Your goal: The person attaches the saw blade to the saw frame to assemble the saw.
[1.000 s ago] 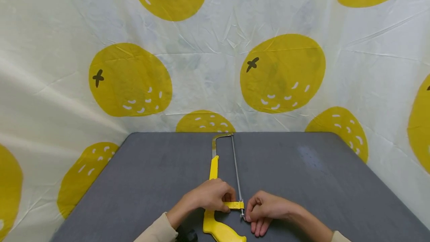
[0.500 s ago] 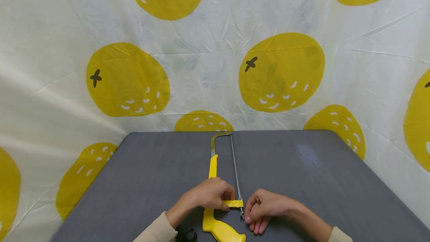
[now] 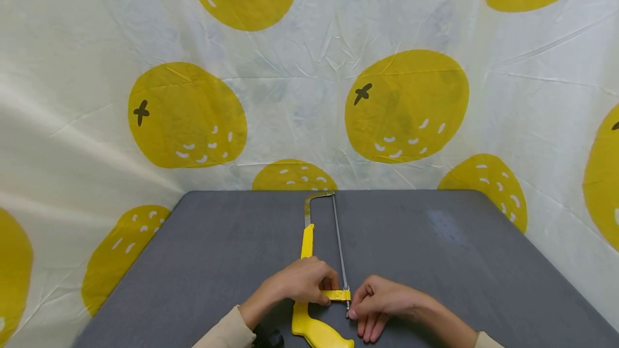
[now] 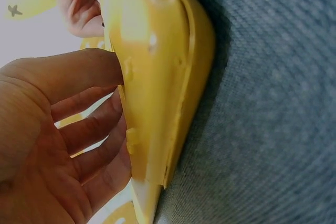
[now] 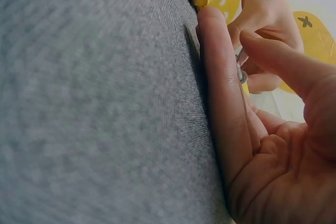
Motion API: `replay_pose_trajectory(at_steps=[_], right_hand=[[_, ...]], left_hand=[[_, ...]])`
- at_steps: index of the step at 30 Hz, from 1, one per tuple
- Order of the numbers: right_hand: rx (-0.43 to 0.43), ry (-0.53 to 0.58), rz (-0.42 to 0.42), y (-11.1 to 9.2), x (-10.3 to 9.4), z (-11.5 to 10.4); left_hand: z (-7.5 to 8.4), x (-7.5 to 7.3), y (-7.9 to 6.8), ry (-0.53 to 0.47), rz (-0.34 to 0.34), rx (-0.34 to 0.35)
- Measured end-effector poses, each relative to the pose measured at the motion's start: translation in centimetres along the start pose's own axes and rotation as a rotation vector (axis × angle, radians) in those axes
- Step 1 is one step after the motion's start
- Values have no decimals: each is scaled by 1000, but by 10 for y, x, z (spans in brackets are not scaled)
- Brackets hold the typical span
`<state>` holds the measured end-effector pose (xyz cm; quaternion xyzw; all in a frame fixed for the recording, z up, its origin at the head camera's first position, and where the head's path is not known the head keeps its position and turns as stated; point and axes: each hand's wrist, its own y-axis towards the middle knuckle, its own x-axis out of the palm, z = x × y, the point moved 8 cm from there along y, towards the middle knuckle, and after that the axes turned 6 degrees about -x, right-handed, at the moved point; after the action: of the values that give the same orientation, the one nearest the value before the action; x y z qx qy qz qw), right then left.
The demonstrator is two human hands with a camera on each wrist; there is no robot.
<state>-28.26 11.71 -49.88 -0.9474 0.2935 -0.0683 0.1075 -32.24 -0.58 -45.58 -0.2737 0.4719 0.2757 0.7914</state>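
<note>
A hacksaw with a yellow handle lies on the grey table, its curved metal end pointing away from me. My left hand grips the yellow frame just above the handle; in the left wrist view its thumb presses the yellow body. The thin blade runs along the right side to a yellow bracket. Below that bracket sits a small metal wing nut, which my right hand pinches at thumb and forefinger. In the right wrist view the wing nut shows beside the thumb, partly hidden.
The grey table spreads out on both sides of the saw. Behind it hangs a pale cloth printed with yellow fruit. A dark object lies by the left sleeve, partly out of view.
The wing nut has turned; its wings showed spread a second ago and now look narrow. The right fingertips have shifted slightly left onto it. The left hand and the hacksaw stay put.
</note>
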Motion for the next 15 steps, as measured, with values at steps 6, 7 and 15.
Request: replay_pose_trajectory(at_steps=[6, 7, 15], right_hand=[[-13, 11, -16, 0, -1, 0], [-12, 13, -19, 0, -1, 1], [-4, 17, -32, 1, 0, 3]], left_hand=[[-1, 1, 0, -29, 2, -31], [-1, 1, 0, -37, 1, -39], [-2, 2, -1, -40, 4, -73]])
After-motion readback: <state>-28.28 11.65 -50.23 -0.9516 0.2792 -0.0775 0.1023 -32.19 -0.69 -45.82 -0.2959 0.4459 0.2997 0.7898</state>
